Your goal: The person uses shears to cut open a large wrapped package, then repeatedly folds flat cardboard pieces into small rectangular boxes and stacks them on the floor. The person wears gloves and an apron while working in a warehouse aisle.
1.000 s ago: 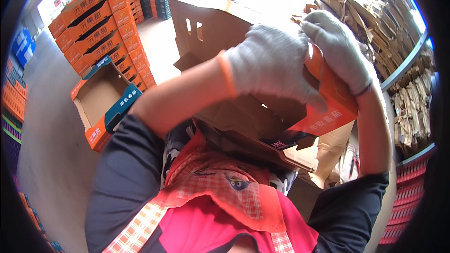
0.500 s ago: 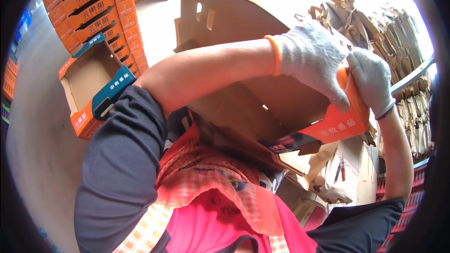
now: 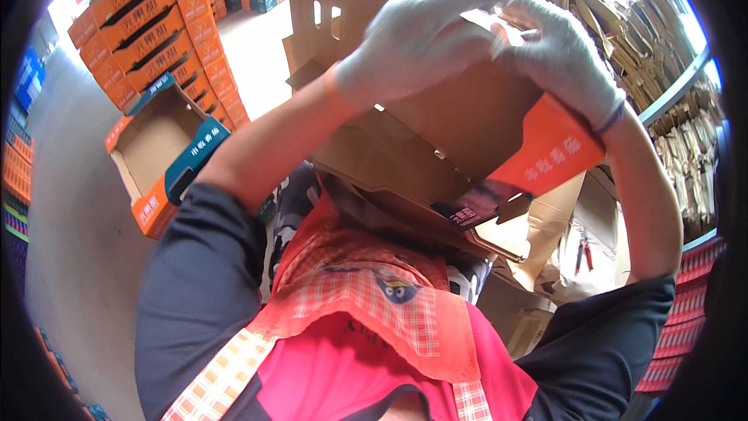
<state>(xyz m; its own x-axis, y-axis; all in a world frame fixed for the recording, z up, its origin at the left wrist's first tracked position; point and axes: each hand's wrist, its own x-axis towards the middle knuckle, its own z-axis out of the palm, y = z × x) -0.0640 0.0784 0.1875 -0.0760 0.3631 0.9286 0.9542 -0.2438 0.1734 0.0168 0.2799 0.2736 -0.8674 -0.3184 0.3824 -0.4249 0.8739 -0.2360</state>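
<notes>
An unfinished cardboard box [image 3: 467, 121], plain brown inside with an orange printed end wall [image 3: 557, 148], lies tilted in front of my body. Both my hands wear pale knit gloves and meet above its far side. My left hand [image 3: 425, 43] reaches across the brown panel; its fingertips are smeared by motion near the other hand. Bent over the far right edge of the box, my right hand [image 3: 565, 54] has its thumb and fingers curled inward around the board. A small bright patch shows between the two hands; I cannot make it out.
On the left stand a folded orange and teal tray box [image 3: 160, 144] and a tall stack of orange boxes [image 3: 144, 27]. Flattened brown cardboard [image 3: 623, 31] is piled at the right behind a metal rail [image 3: 674, 90]. Red-handled pliers [image 3: 583, 253] lie beyond the box's near right side.
My left hand has pulled left and away from the orange corner. My right hand has shifted left and up along the edge. The orange wall has tilted slightly.
</notes>
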